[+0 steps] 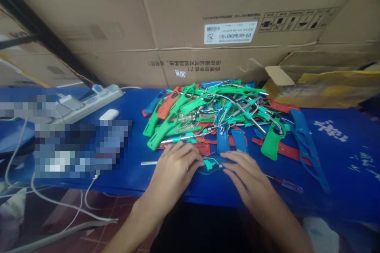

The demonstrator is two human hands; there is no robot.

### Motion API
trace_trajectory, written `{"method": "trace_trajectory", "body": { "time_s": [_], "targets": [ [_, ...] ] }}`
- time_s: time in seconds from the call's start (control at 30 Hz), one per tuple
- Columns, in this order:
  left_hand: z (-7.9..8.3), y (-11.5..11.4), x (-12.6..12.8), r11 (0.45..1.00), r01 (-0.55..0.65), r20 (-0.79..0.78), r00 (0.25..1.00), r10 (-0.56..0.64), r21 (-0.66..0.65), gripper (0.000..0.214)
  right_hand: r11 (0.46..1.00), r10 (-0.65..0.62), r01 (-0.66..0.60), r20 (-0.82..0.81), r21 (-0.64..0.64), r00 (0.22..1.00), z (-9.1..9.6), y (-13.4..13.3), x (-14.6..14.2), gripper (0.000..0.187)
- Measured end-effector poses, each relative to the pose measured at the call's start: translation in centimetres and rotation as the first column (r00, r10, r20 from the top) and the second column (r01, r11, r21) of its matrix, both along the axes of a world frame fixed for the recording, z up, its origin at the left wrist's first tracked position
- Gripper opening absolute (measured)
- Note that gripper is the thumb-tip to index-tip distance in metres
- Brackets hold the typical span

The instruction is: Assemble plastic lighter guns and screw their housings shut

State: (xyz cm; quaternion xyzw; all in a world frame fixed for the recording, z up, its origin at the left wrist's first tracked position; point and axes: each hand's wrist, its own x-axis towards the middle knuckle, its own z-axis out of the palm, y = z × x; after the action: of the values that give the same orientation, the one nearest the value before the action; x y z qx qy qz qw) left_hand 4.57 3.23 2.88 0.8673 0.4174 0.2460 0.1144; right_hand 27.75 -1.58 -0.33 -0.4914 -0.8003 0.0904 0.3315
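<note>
A blue lighter shell (210,172) with a green trigger piece (209,164) lies on the counter (133,112), directly between the fingertips of both hands. The left hand (178,162) grasps its left side, a metal tube (148,163) jutting out beyond; the right hand (249,172) touches its right end, whether pinching I cannot tell. Lighter parts (185,101) are heaped just beyond.

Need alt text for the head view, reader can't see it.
A person's left hand and right hand meet at a small green part with wires, near the front of a blue table. Beyond lies a tangled pile of green, blue and red plastic casings and metal tubes, before a large cardboard box with upside-down print.
</note>
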Motion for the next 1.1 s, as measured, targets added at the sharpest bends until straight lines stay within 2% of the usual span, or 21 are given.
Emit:
{"method": "trace_trajectory", "body": {
  "time_s": [0.23, 0.37, 0.57, 0.73, 0.97, 1.1],
  "targets": [
    [-0.4, 0.4, -0.2, 0.999, 0.037, 0.148, 0.988, -0.032, -0.037, 0.010, 1.000, 0.012, -0.012, -0.015, -0.006, 1.000, 0.3, 0.1, 0.0, 0.022],
    [-0.3, 0.4, -0.2, 0.998, 0.055, 0.130, 0.990, -0.059, 0.032, 0.017, 1.000, -0.006, 0.006, -0.030, 0.007, 1.000, 0.5, 0.2, -0.1, 0.018],
    [0.3, 0.8, -0.2, 0.978, 0.087, -0.011, 0.996, -0.087, 0.188, 0.021, 0.999, 0.027, -0.027, 0.007, -0.026, 1.000, 0.4, 0.1, 0.0, 0.019],
    [0.1, 1.0, -0.2, 0.983, 0.102, -0.001, 0.995, -0.103, 0.152, 0.020, 0.999, 0.026, -0.027, -0.011, -0.047, 1.000, 0.3, 0.0, 0.0, 0.017],
    [-0.4, 0.0, -0.6, 0.983, 0.096, 0.012, 0.995, -0.099, 0.154, 0.015, 0.997, 0.011, -0.012, -0.021, -0.070, 1.000, 0.7, -0.1, -0.3, 0.017],
    [0.0, -0.9, -0.7, 0.984, 0.085, -0.057, 0.995, -0.077, 0.156, 0.015, 0.998, -0.001, 0.000, -0.019, -0.056, 1.000, 0.6, -0.1, -0.3, 0.019]
  ]
}}
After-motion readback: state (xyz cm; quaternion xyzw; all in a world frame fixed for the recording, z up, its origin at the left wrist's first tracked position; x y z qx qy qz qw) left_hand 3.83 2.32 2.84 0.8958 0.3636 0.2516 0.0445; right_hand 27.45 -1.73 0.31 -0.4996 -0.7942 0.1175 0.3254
